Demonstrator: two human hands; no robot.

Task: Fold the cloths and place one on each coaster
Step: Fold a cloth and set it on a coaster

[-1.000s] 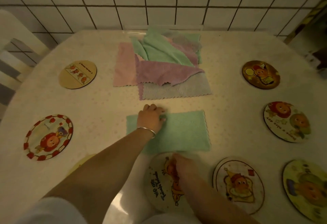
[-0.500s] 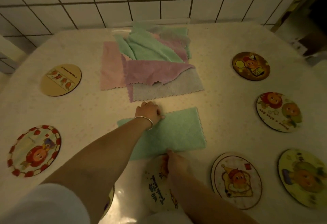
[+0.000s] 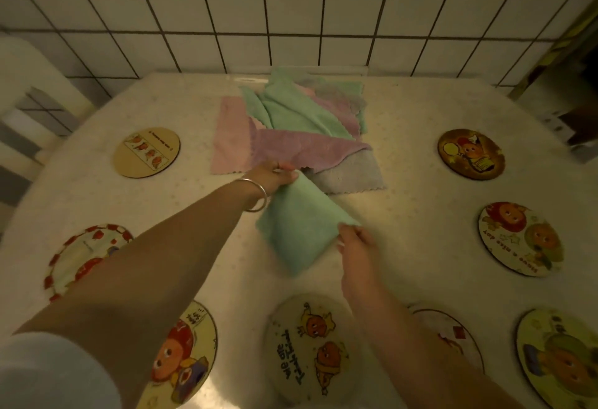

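A green cloth (image 3: pixel 296 230) hangs lifted above the middle of the table, folded and slightly blurred. My left hand (image 3: pixel 273 177) pinches its upper corner, and my right hand (image 3: pixel 354 240) pinches its right corner. Behind them lies a loose pile of cloths (image 3: pixel 301 127) in green, pink, purple and grey. Round cartoon coasters ring the table: one at the near centre (image 3: pixel 307 347), one near left (image 3: pixel 186 360), one at the left (image 3: pixel 82 256), one at the far left (image 3: pixel 147 151), and two on the right (image 3: pixel 470 153) (image 3: pixel 521 239).
Two more coasters (image 3: pixel 558 357) (image 3: pixel 453 334) sit at the near right, one partly under my right forearm. A white tiled wall (image 3: pixel 291 14) stands behind the table (image 3: pixel 414 214). A pale chair back (image 3: pixel 29 91) shows at the left edge.
The green cloth lay flat on the table under both hands; now both hands have lifted it by two corners. The camera view has shifted back and up.
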